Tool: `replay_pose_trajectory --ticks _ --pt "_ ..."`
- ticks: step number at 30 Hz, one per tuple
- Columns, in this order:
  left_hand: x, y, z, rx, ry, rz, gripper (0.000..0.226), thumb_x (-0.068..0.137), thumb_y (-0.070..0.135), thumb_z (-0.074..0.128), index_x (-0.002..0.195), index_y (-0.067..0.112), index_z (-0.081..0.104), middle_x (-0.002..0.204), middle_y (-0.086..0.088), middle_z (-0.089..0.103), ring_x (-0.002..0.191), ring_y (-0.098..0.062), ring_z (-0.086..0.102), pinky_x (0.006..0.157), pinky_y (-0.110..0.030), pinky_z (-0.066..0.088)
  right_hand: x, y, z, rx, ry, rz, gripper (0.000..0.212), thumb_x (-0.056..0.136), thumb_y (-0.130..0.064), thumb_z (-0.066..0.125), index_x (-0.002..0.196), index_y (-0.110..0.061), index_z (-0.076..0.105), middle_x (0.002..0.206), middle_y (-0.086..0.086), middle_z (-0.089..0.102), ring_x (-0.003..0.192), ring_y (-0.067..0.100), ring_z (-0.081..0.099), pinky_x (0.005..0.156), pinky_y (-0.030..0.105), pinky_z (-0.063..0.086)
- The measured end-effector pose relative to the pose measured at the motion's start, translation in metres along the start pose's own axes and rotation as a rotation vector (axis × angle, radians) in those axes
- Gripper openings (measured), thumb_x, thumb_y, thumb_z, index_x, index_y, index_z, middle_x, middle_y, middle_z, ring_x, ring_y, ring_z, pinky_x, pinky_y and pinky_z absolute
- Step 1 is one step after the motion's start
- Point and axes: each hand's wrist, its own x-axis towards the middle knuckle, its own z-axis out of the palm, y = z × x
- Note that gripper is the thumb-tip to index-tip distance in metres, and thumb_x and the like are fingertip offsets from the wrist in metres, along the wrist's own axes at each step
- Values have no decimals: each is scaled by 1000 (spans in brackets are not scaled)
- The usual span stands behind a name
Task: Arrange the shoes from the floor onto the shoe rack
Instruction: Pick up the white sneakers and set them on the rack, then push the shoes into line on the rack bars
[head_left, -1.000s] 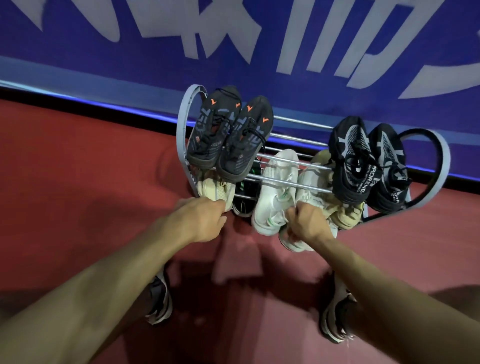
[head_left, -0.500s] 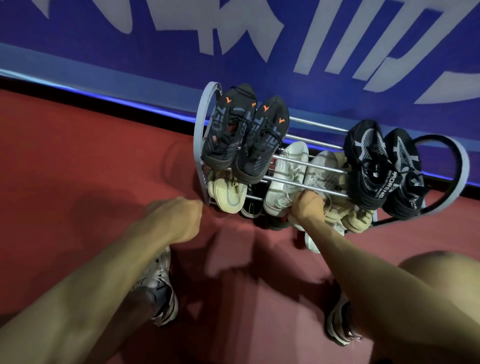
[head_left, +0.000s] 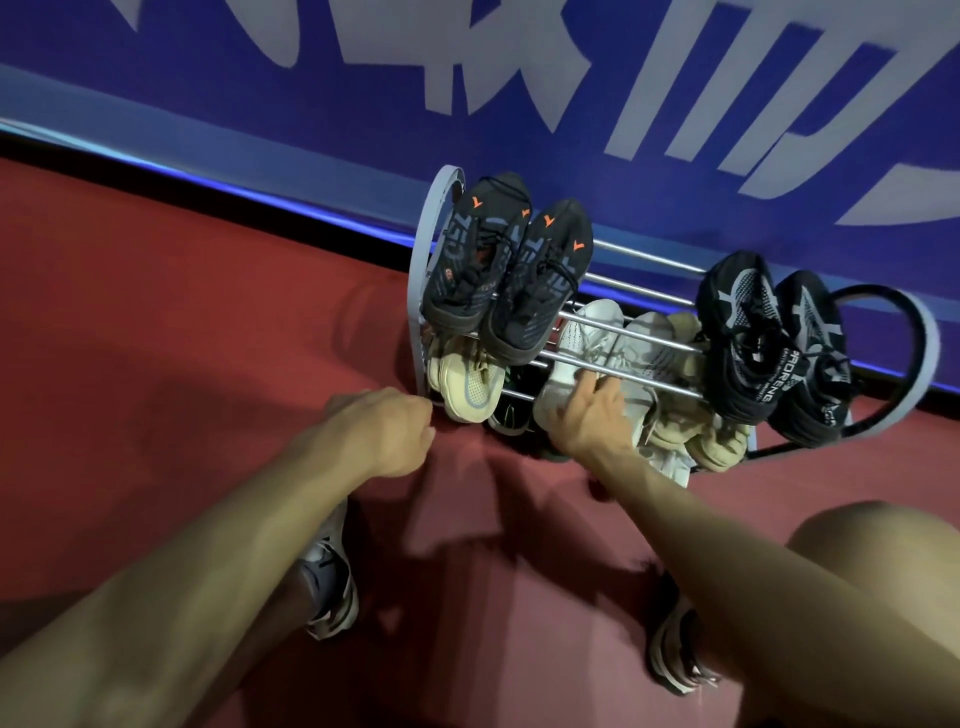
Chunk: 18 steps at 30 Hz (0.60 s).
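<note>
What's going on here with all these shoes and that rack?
A person is crouched at a shoe rack against a blue wall, sorting shoes. The right hand rests on a white pair on the middle tier. The left hand hangs loosely curled, holding nothing. Two black pairs sit on top.

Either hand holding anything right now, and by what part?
The right hand rests on the toe end of a white shoe; a closed grip cannot be told. The left hand holds nothing.
</note>
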Motion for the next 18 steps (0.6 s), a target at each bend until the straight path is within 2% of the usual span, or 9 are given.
replay_pose_trajectory --ticks 3,5,7,9,11,13,14,16,18 --pt "-5 -9 3 9 2 -34 33 101 43 38 118 26 61 122 -5 67 115 -30 62 97 -41 49 -15 -18 9 -136 -105 -164 48 97 -40 49 130 -7 41 132 23 48 108 42 62 89 48 52" --pt "-8 -16 3 7 -4 -54 33 101 43 39 118 25 61 123 -6 66 116 -30 62 97 -42 49 -16 -29 19 -72 -235 -182 45 100 -41 49 128 -5 51 128 15 61 113 37 63 93 44 49" --pt "-11 -20 2 0 -1 -65 33 101 43 40 117 24 61 123 -6 66 116 -31 62 98 -43 49 -7 -41 29 121 -364 -86 29 100 -41 52 100 -13 61 116 14 69 112 35 65 95 43 51" --pt "-12 -23 1 -12 16 -66 32 101 43 40 114 24 62 122 -6 67 115 -31 62 98 -43 49 8 -48 47 329 -423 66 38 92 -50 57 94 -12 59 108 19 72 104 38 70 90 46 58" --pt "-11 -24 -1 -24 24 -61 30 101 43 40 112 24 61 119 -5 67 112 -30 63 96 -42 49 22 -50 74 551 -378 211 54 85 -53 62 109 -5 56 100 18 73 88 36 75 68 42 62" --pt "-8 -24 -4 -41 7 -56 29 101 42 39 109 24 61 117 -5 68 109 -30 63 96 -43 50 20 -62 77 843 -297 385 44 89 -43 69 103 -2 61 77 12 73 61 27 71 43 29 48" --pt "-7 -25 -5 -51 -4 -56 29 101 42 39 107 23 61 116 -5 68 108 -30 63 96 -44 51 20 -65 78 945 -305 450 35 91 -38 69 90 -3 64 64 8 69 50 22 63 42 25 40" --pt "-5 -27 -7 -66 -23 -63 30 101 42 39 107 22 61 114 -5 68 107 -30 64 96 -45 51 23 -64 80 1049 -349 503 32 96 -29 66 71 -10 60 52 4 58 45 16 48 47 25 32" --pt "-4 -29 -8 -59 -32 -69 31 102 41 40 111 22 62 115 -5 68 108 -29 64 96 -45 52 24 -63 78 1114 -364 492 32 97 -20 62 67 -13 54 49 2 52 43 14 43 48 24 31"
